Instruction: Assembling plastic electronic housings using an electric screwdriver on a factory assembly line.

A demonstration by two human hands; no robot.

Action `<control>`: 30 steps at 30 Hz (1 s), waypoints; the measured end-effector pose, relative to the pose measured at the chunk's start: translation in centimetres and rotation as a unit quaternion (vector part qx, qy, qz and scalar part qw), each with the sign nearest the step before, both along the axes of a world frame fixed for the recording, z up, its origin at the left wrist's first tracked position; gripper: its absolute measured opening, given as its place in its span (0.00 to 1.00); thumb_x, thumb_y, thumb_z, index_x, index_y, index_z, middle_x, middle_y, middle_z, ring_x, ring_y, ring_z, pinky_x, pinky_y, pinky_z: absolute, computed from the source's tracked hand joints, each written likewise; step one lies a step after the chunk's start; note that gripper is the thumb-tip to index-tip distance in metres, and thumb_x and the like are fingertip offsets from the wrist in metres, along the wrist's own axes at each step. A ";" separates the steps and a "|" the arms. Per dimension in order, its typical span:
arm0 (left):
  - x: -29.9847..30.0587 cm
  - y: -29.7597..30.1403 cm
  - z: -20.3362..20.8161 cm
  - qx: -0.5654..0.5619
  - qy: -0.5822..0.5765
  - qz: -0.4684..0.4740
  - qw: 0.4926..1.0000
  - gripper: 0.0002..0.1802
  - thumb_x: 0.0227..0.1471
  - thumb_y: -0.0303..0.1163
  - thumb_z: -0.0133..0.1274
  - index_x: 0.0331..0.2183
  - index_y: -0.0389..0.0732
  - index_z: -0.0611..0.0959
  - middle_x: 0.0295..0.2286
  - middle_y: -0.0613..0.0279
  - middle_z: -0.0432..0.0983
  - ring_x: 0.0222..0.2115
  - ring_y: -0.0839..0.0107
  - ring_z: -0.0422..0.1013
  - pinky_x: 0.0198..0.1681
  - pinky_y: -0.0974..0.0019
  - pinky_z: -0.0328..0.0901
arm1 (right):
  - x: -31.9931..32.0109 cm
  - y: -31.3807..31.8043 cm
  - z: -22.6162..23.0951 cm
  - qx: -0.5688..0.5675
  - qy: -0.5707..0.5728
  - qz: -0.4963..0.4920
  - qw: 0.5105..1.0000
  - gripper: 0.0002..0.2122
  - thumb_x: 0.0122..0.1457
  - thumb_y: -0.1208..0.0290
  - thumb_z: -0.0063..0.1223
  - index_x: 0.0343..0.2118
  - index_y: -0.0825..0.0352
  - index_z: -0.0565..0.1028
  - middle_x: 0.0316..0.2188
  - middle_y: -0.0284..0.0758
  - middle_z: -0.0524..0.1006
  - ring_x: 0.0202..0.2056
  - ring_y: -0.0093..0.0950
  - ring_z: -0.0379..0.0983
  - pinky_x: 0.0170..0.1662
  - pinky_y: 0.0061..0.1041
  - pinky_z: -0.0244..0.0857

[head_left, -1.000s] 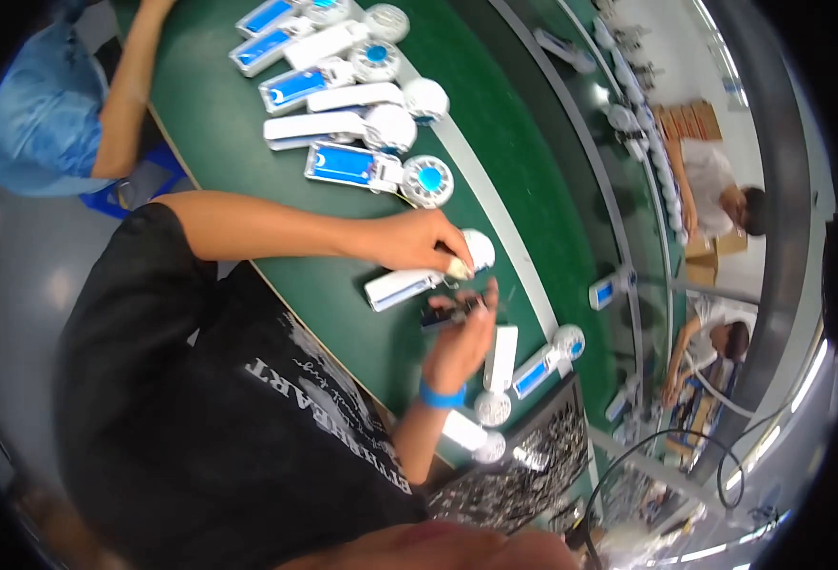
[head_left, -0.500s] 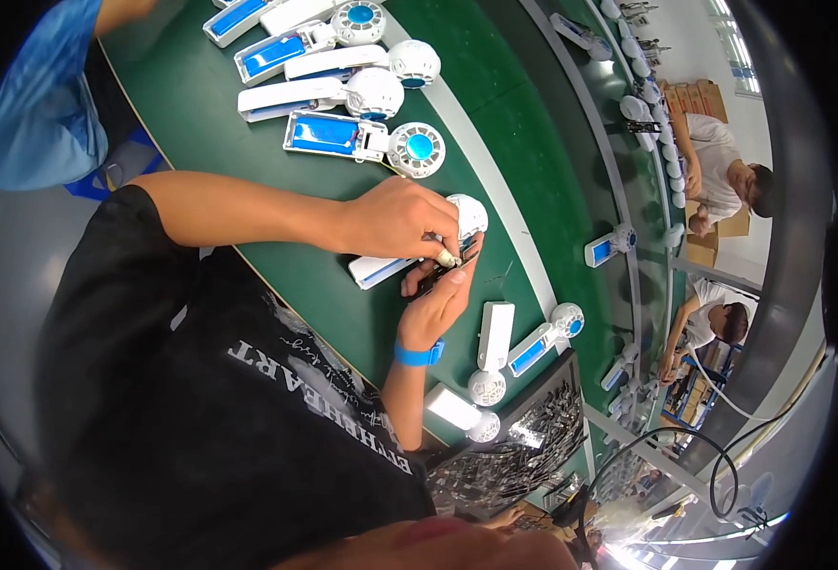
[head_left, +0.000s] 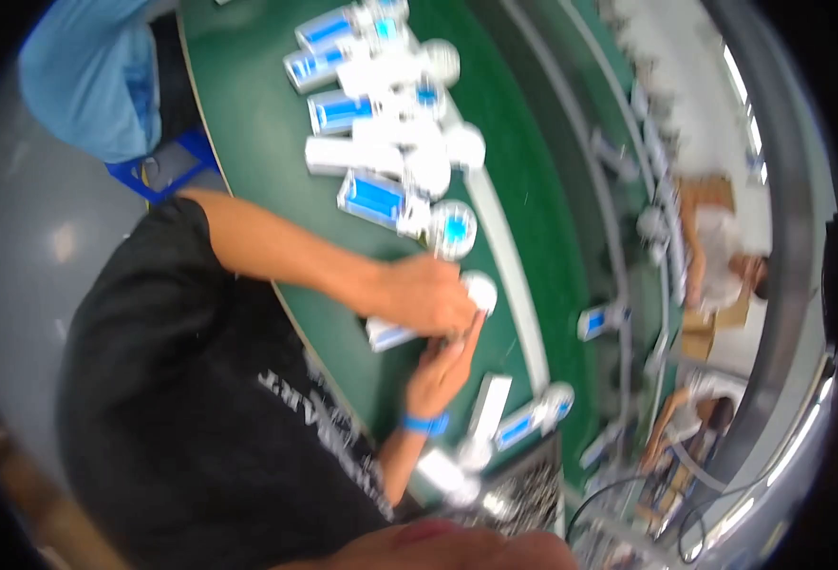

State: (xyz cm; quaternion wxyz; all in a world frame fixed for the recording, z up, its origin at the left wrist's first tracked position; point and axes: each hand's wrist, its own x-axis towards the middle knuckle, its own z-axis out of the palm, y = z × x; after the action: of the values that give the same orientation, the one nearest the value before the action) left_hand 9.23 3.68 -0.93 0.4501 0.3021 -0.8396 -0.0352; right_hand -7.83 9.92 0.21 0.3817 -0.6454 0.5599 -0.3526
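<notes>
Both my hands meet over the green table, close above a white unit (head_left: 480, 293) with a round head and a long body, which they partly cover. My left hand (head_left: 423, 294) reaches in from the upper left, its fingers bent and pressed together against the right hand's fingertips. My right hand (head_left: 438, 375), with a blue band (head_left: 425, 424) at the wrist, comes up from below, fingers closed around something small and dark. Blur and the left hand hide what is between them. Just above lies another white unit (head_left: 455, 230) showing a blue rectangular panel and blue round centre.
Several similar white units (head_left: 343, 112) lie in a row toward the top. More white units (head_left: 488, 408) sit below my hands, beside a tray (head_left: 523, 489) of small dark parts. A person's blue sleeve (head_left: 91, 81) is at upper left; people (head_left: 718, 252) work across the line.
The view has shifted, so the table and hands appear lower and farther right, and blurred. My left fingers now cover the small pale piece seen before between the hands.
</notes>
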 end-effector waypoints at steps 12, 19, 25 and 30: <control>-3.3 -5.9 3.4 0.022 -0.202 -0.238 0.950 0.22 0.37 0.53 0.66 0.29 0.47 0.84 0.30 0.63 0.78 0.38 0.62 0.76 0.31 0.55 0.69 | -3.7 1.3 -0.5 0.114 -0.066 0.103 0.986 0.30 0.73 0.51 0.29 0.70 0.68 0.53 0.31 0.37 0.78 0.20 0.20 0.70 0.23 0.19 0.63; -2.9 -17.4 5.9 0.161 -0.444 -0.205 0.857 0.25 0.46 0.59 0.60 0.29 0.45 0.87 0.29 0.56 0.78 0.32 0.52 0.76 0.33 0.49 0.68 | -8.5 8.3 0.5 0.039 -0.149 -0.015 0.988 0.29 0.72 0.60 0.36 0.71 0.68 0.48 0.42 0.43 0.80 0.30 0.26 0.79 0.31 0.20 0.70; 5.1 -41.3 6.1 0.446 -0.026 0.158 0.881 0.24 0.54 0.50 0.54 0.47 0.47 0.85 0.35 0.58 0.82 0.29 0.61 0.80 0.27 0.56 0.78 | -14.0 21.1 -0.6 0.074 -0.276 -0.150 0.946 0.27 0.68 0.73 0.45 0.69 0.69 0.56 0.44 0.44 0.80 0.32 0.28 0.80 0.33 0.21 0.71; 3.3 -46.8 5.4 0.336 0.115 0.159 0.921 0.17 0.57 0.41 0.51 0.41 0.41 0.86 0.29 0.61 0.81 0.31 0.64 0.78 0.32 0.61 0.75 | -15.3 24.6 -0.9 0.015 -0.299 -0.297 0.907 0.25 0.66 0.77 0.46 0.66 0.71 0.61 0.41 0.43 0.81 0.31 0.27 0.80 0.32 0.19 0.70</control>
State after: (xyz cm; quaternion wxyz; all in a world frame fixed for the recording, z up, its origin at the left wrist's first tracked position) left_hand 12.57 -43.11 4.45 0.4157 0.5589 -0.6616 -0.2776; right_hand -23.12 34.57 -0.72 0.4189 -0.3077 0.5902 -0.6177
